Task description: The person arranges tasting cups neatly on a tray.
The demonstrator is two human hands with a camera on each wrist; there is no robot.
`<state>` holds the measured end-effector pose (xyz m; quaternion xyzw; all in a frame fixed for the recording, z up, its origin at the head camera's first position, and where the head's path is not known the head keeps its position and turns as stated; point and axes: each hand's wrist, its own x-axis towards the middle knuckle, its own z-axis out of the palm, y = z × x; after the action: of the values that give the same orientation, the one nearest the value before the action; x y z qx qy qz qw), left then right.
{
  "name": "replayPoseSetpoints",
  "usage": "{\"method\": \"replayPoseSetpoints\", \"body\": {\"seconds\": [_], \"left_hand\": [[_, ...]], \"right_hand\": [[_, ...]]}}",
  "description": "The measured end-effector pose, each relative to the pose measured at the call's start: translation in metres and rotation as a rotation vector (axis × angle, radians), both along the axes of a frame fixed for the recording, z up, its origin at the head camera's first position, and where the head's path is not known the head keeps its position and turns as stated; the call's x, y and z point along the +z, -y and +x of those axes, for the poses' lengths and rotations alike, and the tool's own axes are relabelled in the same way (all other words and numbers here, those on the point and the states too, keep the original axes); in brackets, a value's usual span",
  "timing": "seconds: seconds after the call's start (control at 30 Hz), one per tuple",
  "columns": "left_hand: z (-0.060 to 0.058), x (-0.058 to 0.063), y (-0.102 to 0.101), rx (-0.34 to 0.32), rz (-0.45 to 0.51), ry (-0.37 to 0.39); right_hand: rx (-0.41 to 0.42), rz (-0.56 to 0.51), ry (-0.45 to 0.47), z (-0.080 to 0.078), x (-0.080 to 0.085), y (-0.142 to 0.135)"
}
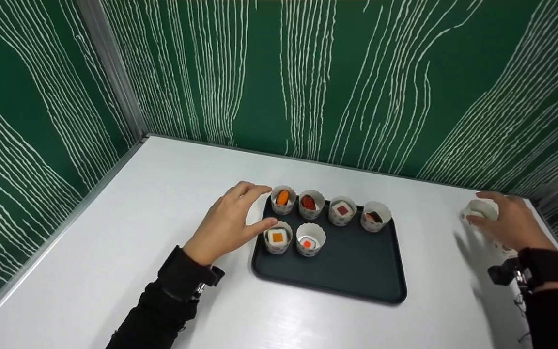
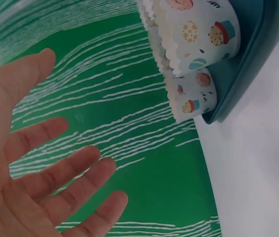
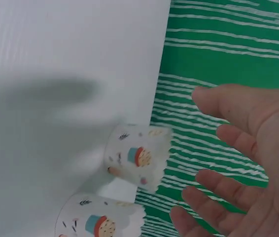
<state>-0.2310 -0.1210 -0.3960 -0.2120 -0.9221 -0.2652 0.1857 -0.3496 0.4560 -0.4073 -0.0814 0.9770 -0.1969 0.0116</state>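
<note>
On the dark tray (image 1: 356, 271) stand several white paper baking cups with printed cupcakes, each with a small sushi-like piece inside. Four form the back row, among them a cup with an orange oval piece (image 1: 283, 198); two stand in front, one with a yellow-centred white square (image 1: 277, 237). My left hand (image 1: 228, 223) is beside the tray's left end, thumb and fingers spread next to the cups, holding nothing. At the table's right, my right hand (image 1: 519, 223) hovers over a paper cup (image 3: 137, 155), fingers apart from it. A second paper cup (image 3: 100, 217) is mostly hidden under that hand in the head view.
The white table (image 1: 162, 194) meets green walls (image 1: 259, 72) with white wavy lines at the back and sides. A grey metal post (image 1: 114, 68) stands in the left corner. Both wrists carry black straps with small devices.
</note>
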Motion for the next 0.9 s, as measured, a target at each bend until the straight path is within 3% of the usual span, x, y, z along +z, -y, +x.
{"method": "replayPoseSetpoints", "body": {"seconds": [0.33, 0.9], "left_hand": [[0.001, -0.001, 0.003, 0.021, 0.001, -0.003], [-0.002, 0.002, 0.005, 0.043, 0.022, 0.005]], "right_hand": [[-0.053, 0.067, 0.112, -0.015, -0.011, -0.014], [0.019, 0.118, 0.188, -0.035, -0.014, -0.031]]}}
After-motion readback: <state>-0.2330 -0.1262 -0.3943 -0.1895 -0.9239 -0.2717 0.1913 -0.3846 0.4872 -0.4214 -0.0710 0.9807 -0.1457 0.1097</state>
